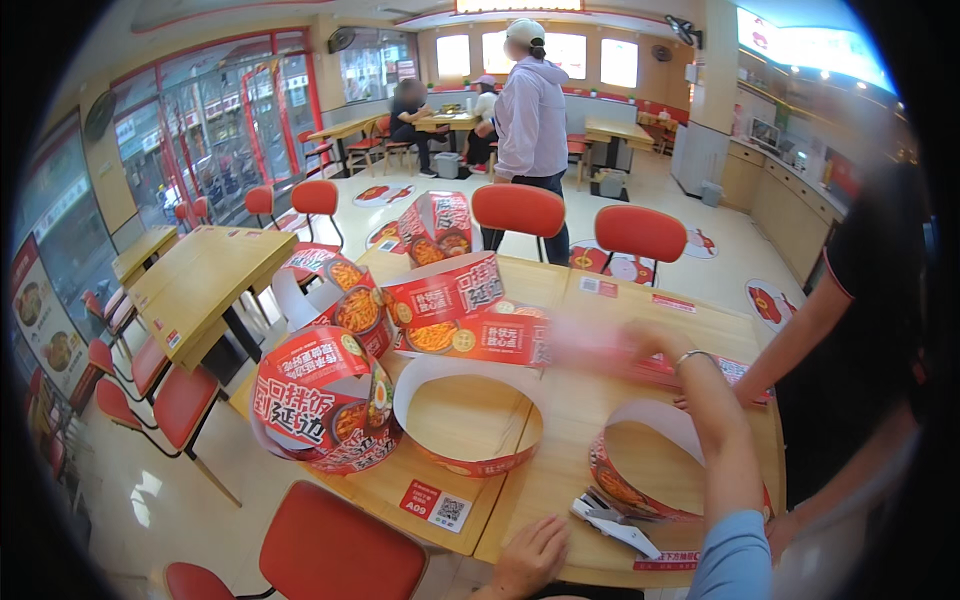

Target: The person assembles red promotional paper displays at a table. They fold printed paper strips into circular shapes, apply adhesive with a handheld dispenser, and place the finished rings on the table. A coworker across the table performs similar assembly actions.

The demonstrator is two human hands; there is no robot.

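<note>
Overall, pale wooden tables [565, 440] pushed together fill the near middle; at their right side a co-worker in black [840, 310] leans in, one hand on the tabletop beside a flat stack of red printed strips; a red chair [340, 545] stands at the near left edge; on the left half of the tabletop sits a heap of red printed paper bands [320, 400], some nested and tilted; just right of it a white-lined loop [470, 465] stands on its edge, ringing bare wood; a second printed loop [625, 485] stands farther right, behind the right forearm; the stack of strips [655, 370] lies beyond that loop, toward the far right; the right hand [655, 343] is just above or at the stack, too blurred to tell whether it grips anything; the left hand [535, 555] lies palm down at the near edge, fingers extended and close together; a white-and-dark stapler [615, 525] lies between the left hand and the right-hand loop.
</note>
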